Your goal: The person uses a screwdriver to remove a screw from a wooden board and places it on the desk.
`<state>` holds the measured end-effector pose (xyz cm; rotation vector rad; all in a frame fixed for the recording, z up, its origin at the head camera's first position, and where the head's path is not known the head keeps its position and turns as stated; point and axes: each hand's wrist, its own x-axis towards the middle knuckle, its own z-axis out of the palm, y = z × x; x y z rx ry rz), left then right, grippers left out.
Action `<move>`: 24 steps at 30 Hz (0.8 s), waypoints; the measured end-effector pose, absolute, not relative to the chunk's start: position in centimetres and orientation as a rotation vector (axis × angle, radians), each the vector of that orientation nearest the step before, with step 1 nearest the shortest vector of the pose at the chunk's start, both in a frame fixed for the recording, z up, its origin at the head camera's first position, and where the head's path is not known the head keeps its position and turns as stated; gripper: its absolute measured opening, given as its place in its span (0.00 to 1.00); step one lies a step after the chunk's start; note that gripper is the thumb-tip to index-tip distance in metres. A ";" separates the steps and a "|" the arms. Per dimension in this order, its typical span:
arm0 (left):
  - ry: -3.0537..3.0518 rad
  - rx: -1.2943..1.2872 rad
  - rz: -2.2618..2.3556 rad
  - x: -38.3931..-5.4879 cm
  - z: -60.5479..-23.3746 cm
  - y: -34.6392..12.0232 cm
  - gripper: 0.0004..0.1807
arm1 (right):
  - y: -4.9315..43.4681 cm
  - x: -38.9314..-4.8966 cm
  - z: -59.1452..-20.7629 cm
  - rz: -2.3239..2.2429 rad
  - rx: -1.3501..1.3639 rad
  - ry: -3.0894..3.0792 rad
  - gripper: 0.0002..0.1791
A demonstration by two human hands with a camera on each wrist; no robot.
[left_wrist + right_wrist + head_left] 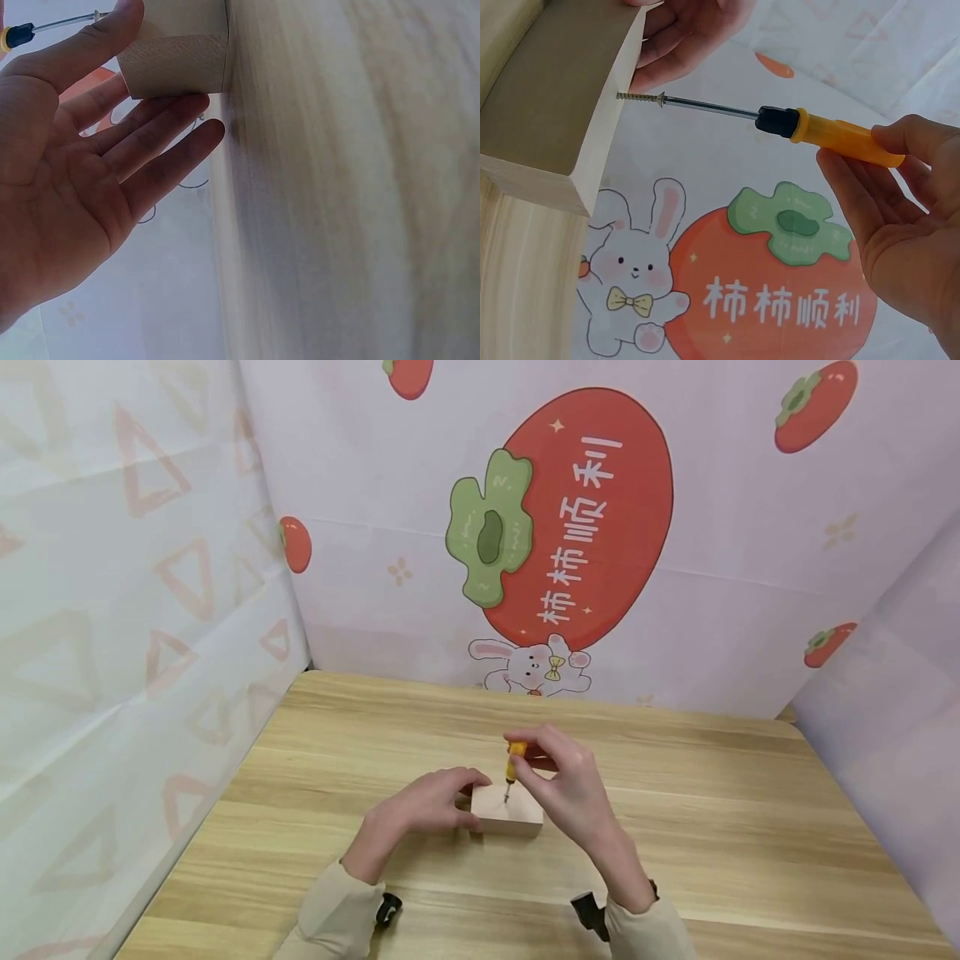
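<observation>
A pale wooden block lies on the table, and my left hand grips its left end between thumb and fingers. The left wrist view shows the thumb on one face of the block and fingers at another. My right hand pinches the yellow handle of a screwdriver by its rear part. The screwdriver stands nearly upright over the block. Its tip meets the head of a screw, whose point is at the block's top face and whose threaded shank stands mostly outside the wood.
The wood-grain table reaches back to a wall sheet printed with persimmons and a rabbit. Another patterned sheet borders the left side. Black straps with small mounts sit at both wrists.
</observation>
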<state>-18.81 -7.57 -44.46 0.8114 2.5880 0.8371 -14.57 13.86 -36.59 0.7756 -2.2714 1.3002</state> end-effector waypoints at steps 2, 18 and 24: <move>2.590 0.808 0.839 -18.8 -44.4 -7.6 0.33 | 13.8 -14.5 -36.6 1.309 0.760 -2.287 0.16; 2.590 0.826 0.834 -18.7 -44.2 -7.5 0.33 | 13.4 -14.5 -37.0 1.195 0.637 -2.240 0.18; 2.580 0.807 0.846 -18.7 -44.2 -7.5 0.33 | 13.5 -14.3 -36.8 1.299 0.718 -2.244 0.16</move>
